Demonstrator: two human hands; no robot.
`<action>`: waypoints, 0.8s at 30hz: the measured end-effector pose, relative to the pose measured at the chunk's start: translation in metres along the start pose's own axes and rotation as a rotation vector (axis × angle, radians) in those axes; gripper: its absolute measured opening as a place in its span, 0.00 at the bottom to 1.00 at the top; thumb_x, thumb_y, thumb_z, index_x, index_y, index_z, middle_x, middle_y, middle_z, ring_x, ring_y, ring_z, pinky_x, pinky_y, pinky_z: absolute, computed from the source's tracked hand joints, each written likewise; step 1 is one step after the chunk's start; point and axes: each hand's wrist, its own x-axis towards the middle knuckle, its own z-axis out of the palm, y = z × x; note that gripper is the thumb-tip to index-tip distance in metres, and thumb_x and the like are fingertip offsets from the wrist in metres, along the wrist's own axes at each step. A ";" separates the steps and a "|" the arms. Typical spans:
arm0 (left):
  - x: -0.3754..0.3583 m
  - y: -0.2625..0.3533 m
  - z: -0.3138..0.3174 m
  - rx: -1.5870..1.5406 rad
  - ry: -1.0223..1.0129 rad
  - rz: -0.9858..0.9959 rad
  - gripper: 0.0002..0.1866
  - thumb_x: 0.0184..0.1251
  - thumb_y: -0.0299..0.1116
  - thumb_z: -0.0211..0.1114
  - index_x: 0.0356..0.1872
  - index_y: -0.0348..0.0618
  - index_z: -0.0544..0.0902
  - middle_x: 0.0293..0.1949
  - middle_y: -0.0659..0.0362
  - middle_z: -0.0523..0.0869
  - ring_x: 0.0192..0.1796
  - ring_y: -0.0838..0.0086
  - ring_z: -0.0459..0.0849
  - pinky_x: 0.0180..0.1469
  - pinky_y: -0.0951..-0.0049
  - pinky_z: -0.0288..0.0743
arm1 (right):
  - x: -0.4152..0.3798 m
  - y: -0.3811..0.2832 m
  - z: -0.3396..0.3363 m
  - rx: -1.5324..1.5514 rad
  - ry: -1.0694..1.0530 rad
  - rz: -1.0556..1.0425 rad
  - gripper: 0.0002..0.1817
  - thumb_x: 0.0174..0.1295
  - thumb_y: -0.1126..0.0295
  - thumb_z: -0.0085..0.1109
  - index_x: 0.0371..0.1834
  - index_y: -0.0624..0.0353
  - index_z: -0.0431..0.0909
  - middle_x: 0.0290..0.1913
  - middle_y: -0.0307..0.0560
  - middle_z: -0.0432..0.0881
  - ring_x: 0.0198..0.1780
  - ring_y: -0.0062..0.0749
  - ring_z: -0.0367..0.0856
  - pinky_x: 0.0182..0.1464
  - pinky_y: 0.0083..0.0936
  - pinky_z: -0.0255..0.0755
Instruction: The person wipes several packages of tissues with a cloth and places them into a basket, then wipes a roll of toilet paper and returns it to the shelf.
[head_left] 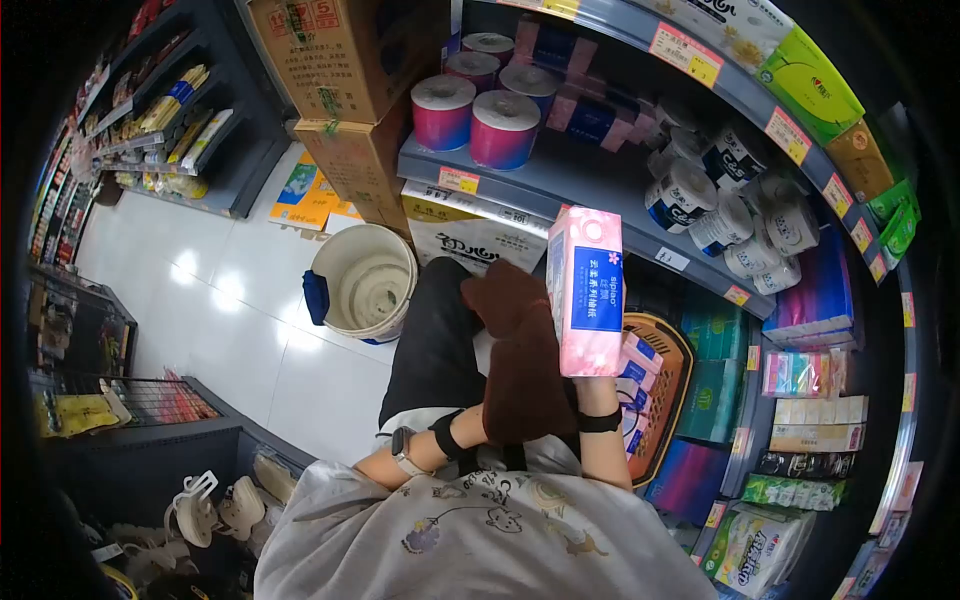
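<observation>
A brown cloth (pixel 530 370) covers my left hand and hangs up over my lap; the hand's fingers are hidden in it. A watch and a black strap circle my left forearm (pixel 425 450). My right forearm (pixel 600 450), with a black strap at the wrist, reaches up to a pink tissue pack (pixel 592 290) with a blue label. My right hand is behind the pack, which stands upright in its grip close to the shelf edge. The cloth lies right beside the pack's left side. An orange-brown basket (pixel 683 375) holds several similar packs (pixel 637 375).
A white bucket (pixel 365 280) with a blue cloth (pixel 315 297) over its rim stands on the tiled floor. Cardboard boxes (pixel 320 60) are stacked behind it. The shelf (pixel 590 165) carries toilet rolls (pixel 503 130) and wrapped rolls (pixel 680 197). Sandals (pixel 195 510) hang at lower left.
</observation>
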 end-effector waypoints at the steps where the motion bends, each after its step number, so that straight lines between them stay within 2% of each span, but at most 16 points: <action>1: 0.001 0.003 0.000 0.008 -0.011 0.005 0.27 0.59 0.38 0.50 0.59 0.38 0.57 0.58 0.51 0.62 0.59 0.62 0.61 0.60 0.68 0.53 | 0.001 -0.006 0.000 -0.002 -0.001 0.001 0.19 0.63 0.66 0.39 0.57 0.56 0.58 0.48 0.47 0.68 0.43 0.22 0.73 0.38 0.20 0.75; 3: 0.003 0.006 -0.001 -0.003 -0.016 -0.008 0.27 0.60 0.38 0.49 0.59 0.38 0.57 0.58 0.51 0.62 0.59 0.63 0.61 0.60 0.68 0.53 | 0.001 -0.022 0.004 0.364 -0.034 0.313 0.20 0.64 0.61 0.36 0.57 0.58 0.59 0.48 0.46 0.69 0.46 0.22 0.72 0.42 0.20 0.73; 4: 0.004 0.006 -0.002 -0.026 -0.009 -0.029 0.27 0.60 0.38 0.49 0.59 0.38 0.57 0.58 0.51 0.62 0.59 0.63 0.61 0.61 0.68 0.53 | -0.009 -0.029 0.013 0.174 0.002 0.261 0.24 0.64 0.55 0.32 0.58 0.60 0.58 0.51 0.47 0.68 0.50 0.24 0.70 0.50 0.21 0.66; 5: 0.005 0.007 -0.003 -0.043 0.002 -0.041 0.27 0.60 0.38 0.49 0.59 0.38 0.57 0.58 0.51 0.62 0.59 0.63 0.61 0.61 0.68 0.53 | -0.016 -0.033 0.012 0.010 -0.076 0.236 0.30 0.62 0.50 0.34 0.60 0.62 0.54 0.55 0.47 0.65 0.55 0.26 0.65 0.57 0.22 0.57; 7: 0.011 0.003 -0.004 -0.078 0.050 -0.093 0.26 0.60 0.37 0.49 0.59 0.39 0.57 0.58 0.51 0.62 0.59 0.64 0.61 0.61 0.69 0.53 | -0.020 -0.041 0.008 -0.096 -0.190 0.208 0.24 0.63 0.53 0.35 0.52 0.62 0.63 0.46 0.44 0.73 0.47 0.26 0.72 0.49 0.23 0.66; 8: 0.014 0.001 -0.005 -0.088 0.081 -0.118 0.26 0.60 0.37 0.49 0.59 0.39 0.57 0.58 0.51 0.62 0.59 0.64 0.61 0.61 0.69 0.53 | -0.025 -0.050 0.007 -0.084 -0.246 0.261 0.28 0.59 0.52 0.42 0.56 0.63 0.60 0.49 0.45 0.71 0.49 0.27 0.70 0.51 0.22 0.64; 9: 0.016 -0.003 -0.005 -0.097 0.112 -0.142 0.26 0.60 0.37 0.48 0.59 0.39 0.57 0.58 0.51 0.62 0.59 0.64 0.61 0.61 0.69 0.53 | -0.027 -0.055 0.004 -0.085 -0.249 0.270 0.28 0.59 0.52 0.42 0.56 0.63 0.60 0.49 0.45 0.71 0.49 0.27 0.70 0.51 0.22 0.64; 11: 0.018 -0.010 -0.006 -0.134 0.167 -0.203 0.26 0.61 0.37 0.48 0.59 0.39 0.57 0.58 0.52 0.62 0.59 0.64 0.60 0.61 0.69 0.53 | -0.031 -0.063 -0.002 -0.157 -0.413 0.375 0.41 0.51 0.53 0.50 0.63 0.66 0.46 0.62 0.48 0.55 0.60 0.28 0.57 0.60 0.22 0.49; 12: 0.018 -0.013 -0.007 -0.155 0.190 -0.226 0.26 0.61 0.37 0.48 0.59 0.39 0.57 0.58 0.52 0.62 0.59 0.65 0.60 0.61 0.69 0.53 | -0.031 -0.065 0.001 -0.185 -0.365 0.434 0.43 0.45 0.62 0.54 0.63 0.66 0.43 0.61 0.47 0.55 0.60 0.27 0.56 0.60 0.21 0.48; 13: 0.017 -0.017 -0.010 -0.179 0.205 -0.241 0.26 0.61 0.37 0.48 0.59 0.39 0.56 0.58 0.52 0.61 0.59 0.65 0.60 0.61 0.69 0.53 | -0.031 -0.069 0.004 -0.187 -0.365 0.437 0.43 0.45 0.62 0.54 0.63 0.66 0.43 0.61 0.47 0.55 0.60 0.27 0.56 0.60 0.21 0.48; 16: 0.011 -0.027 -0.018 -0.262 0.229 -0.268 0.26 0.61 0.36 0.48 0.59 0.39 0.56 0.58 0.52 0.61 0.59 0.65 0.60 0.61 0.70 0.52 | -0.032 -0.075 0.004 -0.127 -0.542 0.561 0.45 0.41 0.76 0.57 0.64 0.66 0.42 0.58 0.43 0.58 0.58 0.23 0.58 0.59 0.19 0.51; 17: 0.007 -0.030 -0.022 -0.300 0.226 -0.277 0.26 0.61 0.36 0.47 0.59 0.39 0.56 0.58 0.52 0.61 0.59 0.65 0.60 0.61 0.70 0.52 | -0.035 -0.072 0.002 -0.151 -0.593 0.553 0.45 0.41 0.75 0.57 0.64 0.66 0.42 0.58 0.43 0.58 0.56 0.22 0.61 0.56 0.19 0.55; 20: 0.006 -0.037 -0.029 -0.394 0.223 -0.311 0.25 0.62 0.36 0.47 0.59 0.39 0.56 0.58 0.53 0.61 0.59 0.66 0.60 0.61 0.70 0.52 | -0.039 -0.071 0.002 -0.185 -0.621 0.567 0.42 0.42 0.73 0.58 0.62 0.66 0.46 0.55 0.43 0.63 0.53 0.22 0.65 0.54 0.19 0.59; 22: 0.010 -0.037 -0.027 -0.419 0.231 -0.330 0.25 0.62 0.36 0.47 0.59 0.39 0.56 0.58 0.53 0.61 0.59 0.66 0.60 0.61 0.70 0.52 | -0.037 -0.072 -0.002 -0.048 -0.510 0.681 0.39 0.41 0.72 0.59 0.60 0.66 0.52 0.50 0.43 0.69 0.49 0.21 0.69 0.53 0.19 0.61; 24: 0.010 -0.034 -0.022 -0.440 0.238 -0.343 0.25 0.62 0.35 0.46 0.59 0.39 0.56 0.58 0.53 0.61 0.59 0.67 0.60 0.61 0.71 0.52 | -0.034 -0.071 0.001 -0.051 -0.503 0.677 0.38 0.41 0.72 0.60 0.58 0.67 0.55 0.48 0.42 0.70 0.48 0.22 0.70 0.52 0.19 0.62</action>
